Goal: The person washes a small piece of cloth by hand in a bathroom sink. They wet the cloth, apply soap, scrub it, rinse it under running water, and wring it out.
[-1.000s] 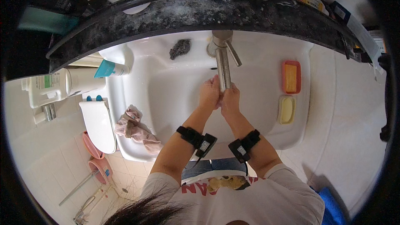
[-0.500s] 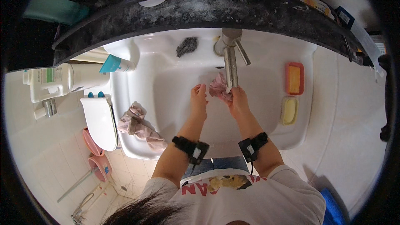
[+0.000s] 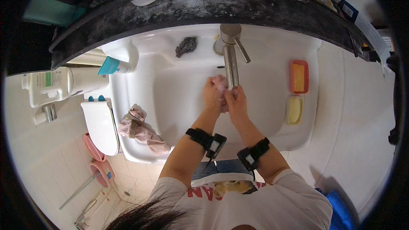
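Under the spout of the metal faucet [image 3: 230, 61], I squeeze a wet, bunched pink cloth [image 3: 222, 90] between both hands. My left hand [image 3: 211, 94] is closed on its left side, slightly smeared by motion. Closed against its right side is my right hand [image 3: 237, 102], just below the spout's tip. Both hands are inside the white sink [image 3: 179, 115]. A second pink cloth, looking like a sock with a greyish patch [image 3: 140, 131], lies crumpled on the sink's left ledge.
On the right ledge sit an orange soap bar in a red dish [image 3: 299, 76] and a pale yellow soap in another dish [image 3: 294, 110]. A dark scouring pad [image 3: 186, 47] lies behind the basin. A blue-capped tube [image 3: 115, 66] stands left. A black shelf [image 3: 200, 6] overhangs the back.
My left hand has moved right and up onto the pink cloth, where before it was apart from it. My right hand has shifted slightly left and lower, and the hands are now together.
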`<state>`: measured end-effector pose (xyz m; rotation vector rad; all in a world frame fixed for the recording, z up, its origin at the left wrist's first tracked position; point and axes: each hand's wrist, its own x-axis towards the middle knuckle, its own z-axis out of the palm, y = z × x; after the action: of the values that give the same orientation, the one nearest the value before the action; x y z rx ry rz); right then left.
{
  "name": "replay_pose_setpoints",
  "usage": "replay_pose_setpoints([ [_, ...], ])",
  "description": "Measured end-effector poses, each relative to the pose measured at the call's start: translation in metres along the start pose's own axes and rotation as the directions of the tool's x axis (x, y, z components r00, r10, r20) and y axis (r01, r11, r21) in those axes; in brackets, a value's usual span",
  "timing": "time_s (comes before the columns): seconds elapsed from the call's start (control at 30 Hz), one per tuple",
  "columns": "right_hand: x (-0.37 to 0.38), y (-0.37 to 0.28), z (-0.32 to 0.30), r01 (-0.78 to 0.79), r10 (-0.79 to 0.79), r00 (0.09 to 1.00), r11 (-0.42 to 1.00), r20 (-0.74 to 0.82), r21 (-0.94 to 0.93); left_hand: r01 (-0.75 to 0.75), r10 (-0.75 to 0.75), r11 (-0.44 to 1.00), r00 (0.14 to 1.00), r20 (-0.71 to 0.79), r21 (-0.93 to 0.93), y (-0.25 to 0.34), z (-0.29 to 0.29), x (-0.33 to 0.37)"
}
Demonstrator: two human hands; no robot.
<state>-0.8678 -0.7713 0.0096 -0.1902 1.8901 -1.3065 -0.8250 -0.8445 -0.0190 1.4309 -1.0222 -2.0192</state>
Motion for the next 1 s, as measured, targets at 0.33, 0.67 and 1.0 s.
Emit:
replay_pose_setpoints([
  [0.33, 0.016, 0.002, -0.008, -0.078, 0.121, 0.984, 0.954, -0.133, 0.291, -0.065, -0.013, 0.696, 0.995, 0.104, 0.715, 0.019, 0.016, -0.012],
  [0.67, 0.043, 0.022, -0.042, -0.012, -0.034, 0.991, 0.942, -0.133, -0.335, 0.061, -0.021, 0.987, 0.966, -0.257, 0.150, -0.014, -0.088, 0.018],
  [1.0, 0.035, 0.066, -0.026, -0.356, 0.346, 0.927, 0.933, 0.147, 0.048, 0.214, -0.153, 0.965, 0.927, 0.342, -0.148, 0.007, -0.067, -0.012],
])
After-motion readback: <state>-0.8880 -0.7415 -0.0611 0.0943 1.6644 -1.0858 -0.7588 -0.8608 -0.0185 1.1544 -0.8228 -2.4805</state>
